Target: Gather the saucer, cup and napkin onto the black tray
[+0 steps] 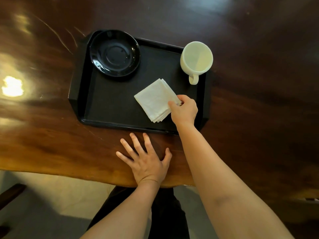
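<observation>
A black tray (110, 107) lies on the dark wooden table. In its far left corner sits a black saucer (114, 53). A cream cup (196, 58) stands upright in the far right corner, handle toward me. A folded white napkin (154, 100) lies on the tray's near right part. My right hand (184, 110) pinches the napkin's right corner between thumb and fingers. My left hand (146, 159) rests flat on the table just in front of the tray, fingers spread, holding nothing.
The glossy wooden table (259, 100) stretches on all sides of the tray, with bright light reflections at the left. Its near edge (69, 175) runs below my left hand; pale floor and my dark trousers show beneath.
</observation>
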Available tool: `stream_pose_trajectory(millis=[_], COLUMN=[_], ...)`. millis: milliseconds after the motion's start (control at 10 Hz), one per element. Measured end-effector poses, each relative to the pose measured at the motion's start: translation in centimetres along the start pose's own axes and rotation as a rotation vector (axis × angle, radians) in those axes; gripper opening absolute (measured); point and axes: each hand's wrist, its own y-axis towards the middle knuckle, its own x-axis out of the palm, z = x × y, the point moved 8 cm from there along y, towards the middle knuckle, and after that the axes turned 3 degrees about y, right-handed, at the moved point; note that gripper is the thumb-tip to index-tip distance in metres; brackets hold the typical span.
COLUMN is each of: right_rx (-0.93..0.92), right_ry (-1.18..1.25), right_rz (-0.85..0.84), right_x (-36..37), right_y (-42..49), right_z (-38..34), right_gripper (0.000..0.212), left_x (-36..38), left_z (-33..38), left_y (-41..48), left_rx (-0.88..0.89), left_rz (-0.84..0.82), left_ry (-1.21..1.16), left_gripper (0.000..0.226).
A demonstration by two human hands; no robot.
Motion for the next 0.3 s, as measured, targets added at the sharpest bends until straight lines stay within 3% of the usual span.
stream_pose_trajectory(millis=[200,300], right_rx=[-0.027,-0.047], right_ry=[-0.001,-0.028], right_rz=[-0.022,-0.055], right_x=[0.09,-0.12], right_y=[-0.02,-0.17], right_z=[0.01,0.07], right_gripper=[0.032,0.044], left_x=[-0.22,-0.18], left_z=[0.2,0.18], left_y=[0.01,0.05], left_rx=[0.021,0.007], left_rz=[0.018,0.039], left_ry=[0.003,-0.005], left_gripper=[0.101,0.1])
